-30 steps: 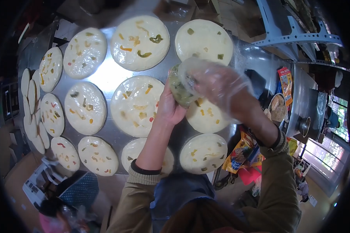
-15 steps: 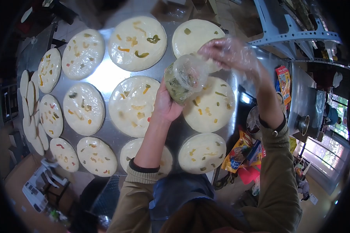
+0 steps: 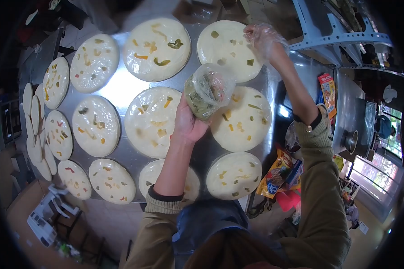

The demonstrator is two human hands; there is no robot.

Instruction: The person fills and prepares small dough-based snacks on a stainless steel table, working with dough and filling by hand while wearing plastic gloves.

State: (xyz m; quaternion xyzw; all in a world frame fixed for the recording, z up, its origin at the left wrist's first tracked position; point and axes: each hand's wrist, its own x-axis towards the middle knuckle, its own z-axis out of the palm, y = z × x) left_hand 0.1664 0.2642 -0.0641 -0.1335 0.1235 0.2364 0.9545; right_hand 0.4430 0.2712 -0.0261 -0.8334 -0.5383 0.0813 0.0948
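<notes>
My left hand point(image 3: 191, 122) is closed around a clear plastic bag point(image 3: 206, 92) of chopped green fruit pieces, its mouth open towards the upper right. Under it lie two flat pale dough rounds point(image 3: 155, 121). My right hand point(image 3: 265, 39), in a loose see-through plastic glove, hovers at the upper right edge of another dough round point(image 3: 230, 51) that bears several green and pale pieces. Its fingers are drawn together; whatever is between them is too small to see.
More dough rounds dotted with coloured pieces, such as this one point(image 3: 96, 125), cover the shiny metal table point(image 3: 195, 154). Several overlap at the far left. A blue metal rack point(image 3: 341, 38) rises at the upper right. Yellow packets point(image 3: 274, 177) lie beside the table's right edge.
My right hand has moved up and slightly right, away from the bag to the edge of the upper right dough round. The bag in my left hand has shifted slightly left.
</notes>
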